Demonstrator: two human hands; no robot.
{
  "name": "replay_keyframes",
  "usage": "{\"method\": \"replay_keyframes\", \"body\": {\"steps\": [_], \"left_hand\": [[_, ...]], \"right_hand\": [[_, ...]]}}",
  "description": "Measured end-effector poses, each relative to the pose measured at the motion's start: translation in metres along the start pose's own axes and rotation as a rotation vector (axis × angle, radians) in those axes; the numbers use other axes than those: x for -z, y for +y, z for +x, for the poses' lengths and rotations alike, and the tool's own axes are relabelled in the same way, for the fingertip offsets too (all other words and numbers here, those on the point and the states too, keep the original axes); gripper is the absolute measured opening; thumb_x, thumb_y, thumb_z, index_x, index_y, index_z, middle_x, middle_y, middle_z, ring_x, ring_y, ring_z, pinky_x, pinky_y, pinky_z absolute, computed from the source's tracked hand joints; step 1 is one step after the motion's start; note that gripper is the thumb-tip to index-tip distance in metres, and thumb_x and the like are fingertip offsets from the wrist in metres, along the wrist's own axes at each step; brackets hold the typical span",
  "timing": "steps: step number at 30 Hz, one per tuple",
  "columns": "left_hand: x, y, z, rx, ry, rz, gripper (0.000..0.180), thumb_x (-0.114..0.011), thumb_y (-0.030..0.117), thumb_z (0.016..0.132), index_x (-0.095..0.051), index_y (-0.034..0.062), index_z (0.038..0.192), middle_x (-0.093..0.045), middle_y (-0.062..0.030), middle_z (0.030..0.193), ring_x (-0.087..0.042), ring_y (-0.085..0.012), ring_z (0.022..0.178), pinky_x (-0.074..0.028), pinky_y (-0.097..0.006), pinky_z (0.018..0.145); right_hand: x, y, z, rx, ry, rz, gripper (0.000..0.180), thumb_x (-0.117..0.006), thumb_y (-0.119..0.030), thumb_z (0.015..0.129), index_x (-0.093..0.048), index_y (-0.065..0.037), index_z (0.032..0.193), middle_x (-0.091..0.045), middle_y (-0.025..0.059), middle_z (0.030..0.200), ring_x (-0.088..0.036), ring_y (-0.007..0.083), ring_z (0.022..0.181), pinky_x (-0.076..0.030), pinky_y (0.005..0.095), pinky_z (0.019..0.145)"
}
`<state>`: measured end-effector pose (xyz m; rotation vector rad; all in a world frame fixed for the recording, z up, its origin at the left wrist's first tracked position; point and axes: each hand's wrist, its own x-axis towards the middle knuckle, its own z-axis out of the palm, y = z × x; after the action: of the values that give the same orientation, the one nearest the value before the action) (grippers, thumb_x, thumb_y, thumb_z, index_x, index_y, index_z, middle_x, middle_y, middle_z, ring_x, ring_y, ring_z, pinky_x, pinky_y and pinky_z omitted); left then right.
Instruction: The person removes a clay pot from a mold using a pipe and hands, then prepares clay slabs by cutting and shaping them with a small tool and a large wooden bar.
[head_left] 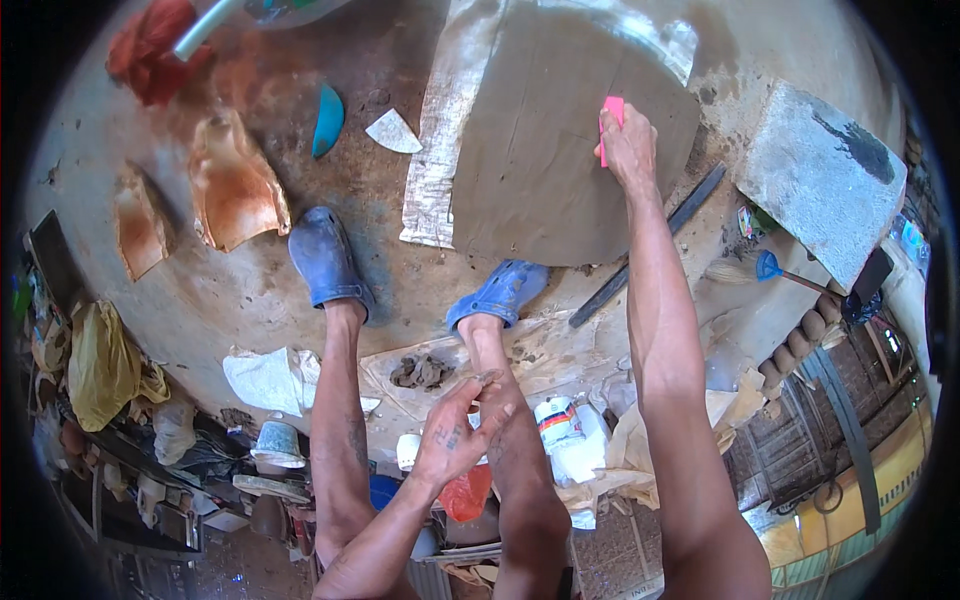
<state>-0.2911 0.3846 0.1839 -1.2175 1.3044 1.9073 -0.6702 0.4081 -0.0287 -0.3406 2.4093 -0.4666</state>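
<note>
A wide, flat slab of grey-brown clay (540, 150) lies on a white woven plastic sheet (428, 190) on the ground ahead of me. My right hand (630, 150) grips a flat pink rectangular tool (606, 150), its edge against the right part of the slab. Whether it is a scraper or a block I cannot tell. My left hand (455, 435) rests by my right shin, thumb apart from the fingers, with nothing seen in it. Clay appears smeared on its fingertips. A small heap of clay scraps (421, 371) sits just beyond it.
A dark bar (655, 240) lies along the slab's right edge. Left are two curved orange-brown moulded pieces (240, 190), a teal curved piece (328, 120), a white shard (394, 132) and red cloth (155, 50). A grey board (815, 185) and blue-headed brush (767, 266) lie right.
</note>
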Motion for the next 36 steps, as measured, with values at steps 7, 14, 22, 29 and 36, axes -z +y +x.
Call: {"method": "replay_keyframes", "body": {"steps": [7,14,22,29,36], "left_hand": [[0.002,0.001,-0.003,-0.010,-0.008,-0.016,0.048,-0.077,0.027,0.095,-0.065,0.0003,0.133,-0.072,-0.0221,0.118,-0.072,-0.0386,0.110,-0.058,-0.045,0.095],[0.003,-0.004,-0.004,0.007,-0.006,-0.004,0.046,-0.076,0.029,0.096,-0.065,-0.0004,0.130,-0.071,-0.0237,0.119,-0.070,-0.0425,0.114,-0.056,-0.047,0.097],[0.001,-0.003,-0.004,-0.005,0.005,0.000,0.045,-0.076,0.030,0.096,-0.065,0.0022,0.131,-0.069,-0.0221,0.115,-0.070,-0.0418,0.108,-0.056,-0.048,0.093],[0.006,-0.007,-0.005,-0.011,-0.001,0.073,0.051,-0.078,0.024,0.097,-0.065,0.0004,0.140,-0.072,-0.0181,0.118,-0.072,-0.0282,0.109,-0.058,-0.040,0.092],[0.011,-0.004,-0.006,-0.012,0.035,-0.002,0.052,-0.079,0.025,0.096,-0.065,0.0010,0.140,-0.072,-0.0170,0.116,-0.071,-0.0274,0.108,-0.058,-0.039,0.093]], "right_hand": [[-0.022,0.026,-0.055,-0.007,-0.024,0.009,0.031,-0.059,-0.024,0.106,-0.061,0.004,0.093,-0.069,0.0184,0.069,-0.073,0.0265,0.056,-0.057,0.0425,0.057],[-0.050,0.055,-0.114,-0.049,-0.063,0.008,0.030,-0.058,-0.024,0.107,-0.060,0.003,0.093,-0.065,0.0168,0.062,-0.070,0.0296,0.054,-0.056,0.0458,0.060],[-0.096,0.131,-0.173,0.061,-0.027,-0.124,0.031,-0.059,-0.026,0.109,-0.062,0.005,0.102,-0.067,0.0164,0.068,-0.071,0.0252,0.054,-0.055,0.0404,0.051],[-0.107,0.128,-0.231,-0.080,-0.164,-0.126,0.020,-0.063,-0.015,0.100,-0.061,0.005,0.097,-0.069,0.0316,0.094,-0.067,0.0522,0.095,-0.050,0.0594,0.083],[-0.063,0.086,-0.215,0.219,-0.176,-0.177,0.020,-0.062,-0.015,0.102,-0.062,0.005,0.102,-0.067,0.0304,0.092,-0.065,0.0531,0.091,-0.051,0.0571,0.081]]}}
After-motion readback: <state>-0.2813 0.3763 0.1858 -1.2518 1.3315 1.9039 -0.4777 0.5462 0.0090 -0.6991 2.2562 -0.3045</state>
